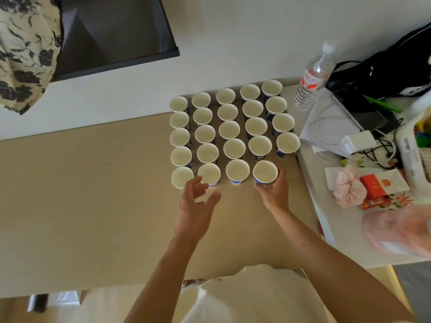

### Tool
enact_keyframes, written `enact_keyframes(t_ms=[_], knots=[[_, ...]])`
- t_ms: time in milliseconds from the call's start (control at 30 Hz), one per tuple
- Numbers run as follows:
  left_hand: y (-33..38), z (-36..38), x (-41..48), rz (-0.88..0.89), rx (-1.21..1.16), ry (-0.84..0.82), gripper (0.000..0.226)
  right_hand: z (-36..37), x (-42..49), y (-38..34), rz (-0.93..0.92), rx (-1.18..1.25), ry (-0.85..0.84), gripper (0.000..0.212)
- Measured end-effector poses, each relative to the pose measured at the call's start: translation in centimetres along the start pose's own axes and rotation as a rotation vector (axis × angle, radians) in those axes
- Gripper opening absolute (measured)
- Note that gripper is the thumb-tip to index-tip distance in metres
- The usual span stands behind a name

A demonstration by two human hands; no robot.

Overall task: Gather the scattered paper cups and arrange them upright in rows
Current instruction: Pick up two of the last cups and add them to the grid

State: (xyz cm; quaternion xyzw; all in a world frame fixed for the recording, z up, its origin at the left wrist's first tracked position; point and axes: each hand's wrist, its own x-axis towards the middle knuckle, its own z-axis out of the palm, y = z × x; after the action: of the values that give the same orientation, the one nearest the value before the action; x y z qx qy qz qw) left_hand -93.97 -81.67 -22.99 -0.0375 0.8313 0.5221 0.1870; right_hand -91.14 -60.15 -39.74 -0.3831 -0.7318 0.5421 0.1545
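- The right hand (272, 190) is curled round the near side of a paper cup (265, 171), which is held upright, mouth up, at the fourth place in the near row of the block of cups (229, 130). Whether its base rests on the table (93, 194) cannot be told.
- The left hand (196, 206) is held open with fingers spread and nothing gripped. Its fingertips are seen just at the near side of the second cup from the left in the block's near row, and contact cannot be told.
- The block is set upright in five columns with narrow gaps between the cups. Four rows are full, and the near row counts four cups with the held one.
- Right of the held cup, a strip of bare table is left up to the table's right edge.
- Left of the block and nearer than it, a wide bare stretch of beige table is seen.
- The block's far row is set close to the table's far edge.
- Right of the block, a white table (331, 238) adjoins. A water bottle (313, 78) stands near the block's far right corner, and a charger (359, 142), a pink scrunchie (349, 190) and a red box (373, 185) lie further right.
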Motion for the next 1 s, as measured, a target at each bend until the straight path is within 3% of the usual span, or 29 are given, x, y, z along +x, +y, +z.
enact_keyframes(t_ms=[767, 1000], knots=[[-2.2, -0.7, -0.6, -0.019, -0.053, 0.030, 0.044, 0.5, 0.8, -0.3, -0.009, -0.025, 0.035, 0.068], [-2.2, -2.3, -1.6, -0.066, -0.109, 0.079, 0.044, -0.5, -3.2, 0.8, 0.040, -0.032, 0.066, 0.072]])
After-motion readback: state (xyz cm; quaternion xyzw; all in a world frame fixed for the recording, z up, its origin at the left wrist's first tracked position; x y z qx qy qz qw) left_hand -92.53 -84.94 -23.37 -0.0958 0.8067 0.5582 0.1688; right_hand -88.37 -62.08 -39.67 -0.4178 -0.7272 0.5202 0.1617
